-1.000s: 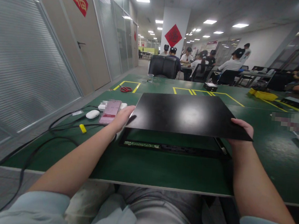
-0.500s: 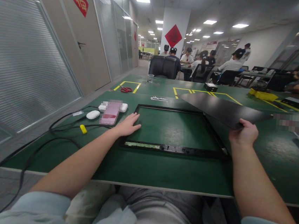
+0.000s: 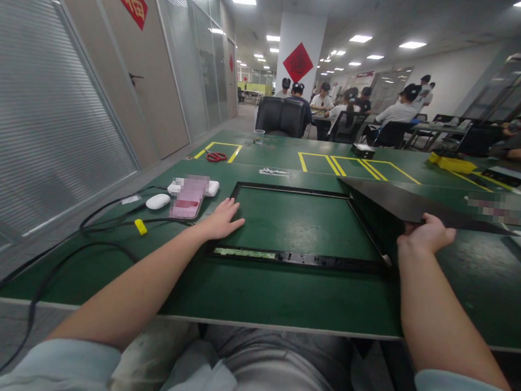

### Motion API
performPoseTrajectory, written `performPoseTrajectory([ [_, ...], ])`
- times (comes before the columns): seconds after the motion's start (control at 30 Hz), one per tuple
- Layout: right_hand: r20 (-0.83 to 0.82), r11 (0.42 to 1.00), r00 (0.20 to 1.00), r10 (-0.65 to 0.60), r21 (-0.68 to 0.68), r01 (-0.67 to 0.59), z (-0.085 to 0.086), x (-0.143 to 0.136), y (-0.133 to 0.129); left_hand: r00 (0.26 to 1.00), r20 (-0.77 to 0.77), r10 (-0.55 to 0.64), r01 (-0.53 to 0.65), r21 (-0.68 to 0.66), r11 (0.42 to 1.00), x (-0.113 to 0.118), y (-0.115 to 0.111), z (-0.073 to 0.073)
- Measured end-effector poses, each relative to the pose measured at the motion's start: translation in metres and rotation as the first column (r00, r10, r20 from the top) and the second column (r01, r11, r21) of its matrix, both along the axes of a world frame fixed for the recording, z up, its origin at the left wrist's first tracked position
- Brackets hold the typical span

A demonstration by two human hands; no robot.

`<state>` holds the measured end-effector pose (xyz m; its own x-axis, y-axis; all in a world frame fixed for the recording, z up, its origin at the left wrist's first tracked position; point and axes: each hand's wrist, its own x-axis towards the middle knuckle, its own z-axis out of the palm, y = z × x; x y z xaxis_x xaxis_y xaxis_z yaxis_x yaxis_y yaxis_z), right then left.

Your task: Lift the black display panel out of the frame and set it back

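One black panel (image 3: 393, 201) is in the right fingers' (image 3: 431, 224) grip, left fingers (image 3: 228, 209) spread over a frame (image 3: 328, 262).

Looks smooth and near-matt, with a soft sheen, on the dark panel (image 3: 396, 200). Seems black plastic, faintly glossy, along the frame (image 3: 314, 260). Shines smooth and green, with blurred reflections, across the tabletop (image 3: 278, 297). Reads as smooth white plastic on the rounded object (image 3: 157, 201), soft pale-blue cloth on the left sleeve (image 3: 76, 362), leather-like on the black chair (image 3: 279, 117).
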<state>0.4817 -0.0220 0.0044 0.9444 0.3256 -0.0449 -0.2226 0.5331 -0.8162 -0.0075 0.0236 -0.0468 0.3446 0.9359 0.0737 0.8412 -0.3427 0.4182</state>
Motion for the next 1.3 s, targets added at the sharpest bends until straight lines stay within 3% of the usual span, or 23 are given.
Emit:
performPoseTrajectory([
  [0.47,-0.039,0.982,0.997,0.062,-0.178,-0.068,-0.009,0.010,0.003,1.000,0.017,-0.015,0.014,0.040,0.999,-0.002,0.002,-0.004],
  [0.77,-0.193,0.944,0.981,0.006,-0.323,-0.069,-0.017,0.012,0.003,1.000,0.028,-0.009,0.008,0.038,0.999,-0.001,0.000,-0.002],
  [1.1,-0.237,0.932,0.971,0.033,-0.343,-0.115,-0.020,0.016,0.001,1.000,0.012,-0.017,0.017,0.046,0.999,0.000,0.000,-0.002],
  [1.3,-0.254,0.941,0.967,0.034,-0.319,-0.117,-0.020,0.015,0.002,0.989,-0.150,-0.001,0.009,0.056,0.998,0.003,-0.003,0.002],
])
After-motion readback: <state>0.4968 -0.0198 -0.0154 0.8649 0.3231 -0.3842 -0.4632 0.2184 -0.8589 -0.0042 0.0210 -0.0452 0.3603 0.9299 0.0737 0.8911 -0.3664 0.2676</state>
